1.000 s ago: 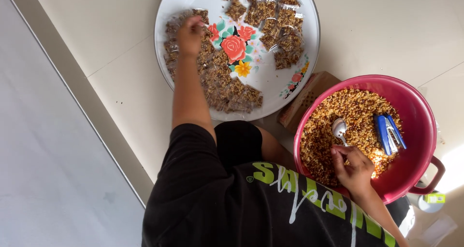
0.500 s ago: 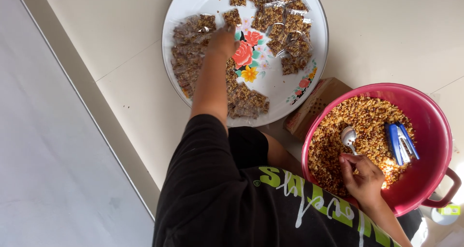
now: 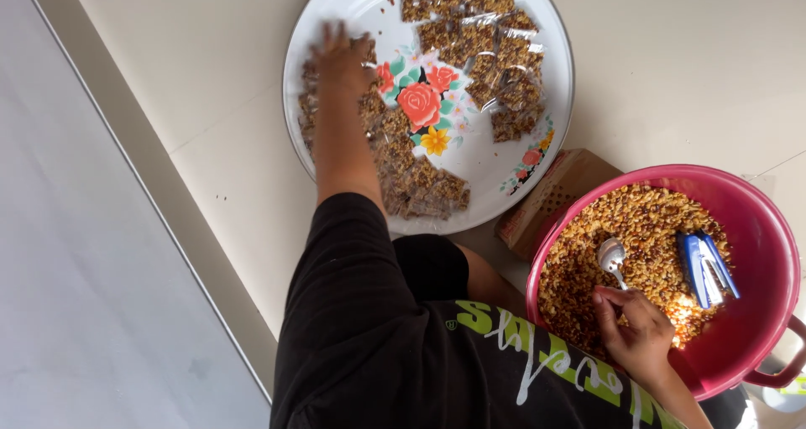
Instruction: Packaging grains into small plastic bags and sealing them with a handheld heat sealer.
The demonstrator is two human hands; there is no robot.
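Observation:
My left hand [image 3: 340, 60] lies fingers spread on a row of small clear packets of brown snack [image 3: 416, 181] along the left side of a round white tray [image 3: 491, 164] painted with flowers. A second group of filled packets [image 3: 495, 51] lies at the tray's upper right. My right hand [image 3: 640, 335] grips the handle of a metal spoon [image 3: 611, 254]. The spoon's bowl rests on a brown and yellow snack mix [image 3: 646, 215] that fills a pink basin [image 3: 771, 244]. A blue stapler [image 3: 707, 267] lies on the mix at the right.
A brown cardboard box [image 3: 546, 196] sits on the cream tiled floor between tray and basin. A grey strip [image 3: 101, 269] runs along the left. A pale object [image 3: 785, 395] shows behind the basin's handle at the bottom right.
My left hand has moved from the tray's middle back to the left row of packets, and its fingers have spread. My right hand keeps hold of the spoon. The view has shifted slightly.

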